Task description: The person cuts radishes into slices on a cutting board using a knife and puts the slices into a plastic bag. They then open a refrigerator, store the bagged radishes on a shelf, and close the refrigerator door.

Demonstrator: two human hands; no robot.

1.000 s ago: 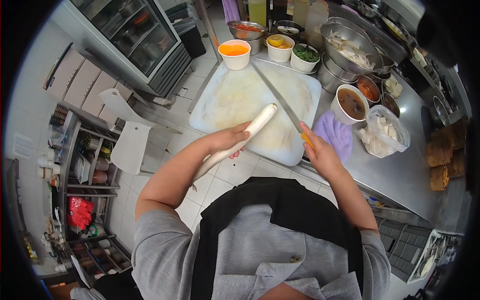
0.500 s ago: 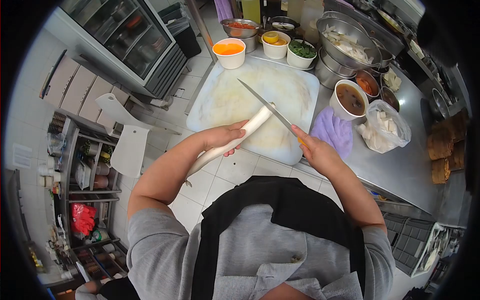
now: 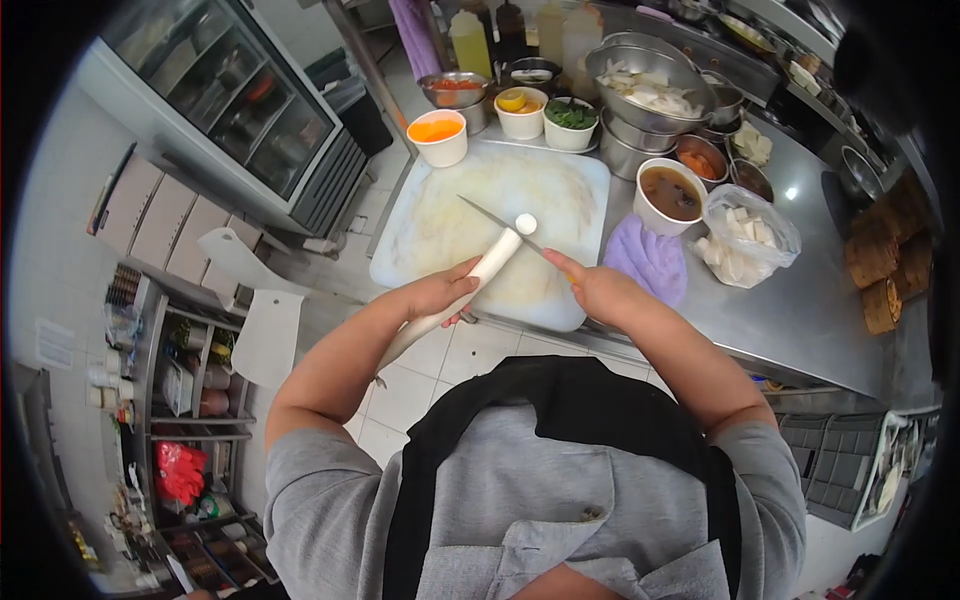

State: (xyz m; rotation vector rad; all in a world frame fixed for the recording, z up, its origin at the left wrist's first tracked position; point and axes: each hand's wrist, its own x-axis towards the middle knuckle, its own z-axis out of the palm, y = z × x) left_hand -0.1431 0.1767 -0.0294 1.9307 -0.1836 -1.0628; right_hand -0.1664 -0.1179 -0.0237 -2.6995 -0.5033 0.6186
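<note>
My left hand [image 3: 447, 290] is wrapped round a long, thin white daikon radish [image 3: 492, 258], held at a slant above the near edge of the cutting board [image 3: 420, 240]. Its thin tail end hangs past the board toward my left forearm. In my right hand [image 3: 600, 293] is a kitchen knife [image 3: 485, 210] with an orange-yellow handle, its blade pointing away to the left. The blade crosses at the radish's far end. Just beyond that end is a short, round cut piece [image 3: 526, 224] with a white face; whether it touches the blade I cannot tell.
Behind the board stand tubs of orange food [image 3: 437, 130], lemon halves [image 3: 512, 100] and green leaves [image 3: 571, 115]. To the right are a purple cloth [image 3: 648, 262], a tub of brown liquid [image 3: 671, 192], a bag of white cubes [image 3: 748, 240] and a metal colander [image 3: 650, 85].
The knife has passed through the radish's tip, and a short end piece is now separate from it. My right hand has moved left and slightly nearer. The whole view has shifted a little.
</note>
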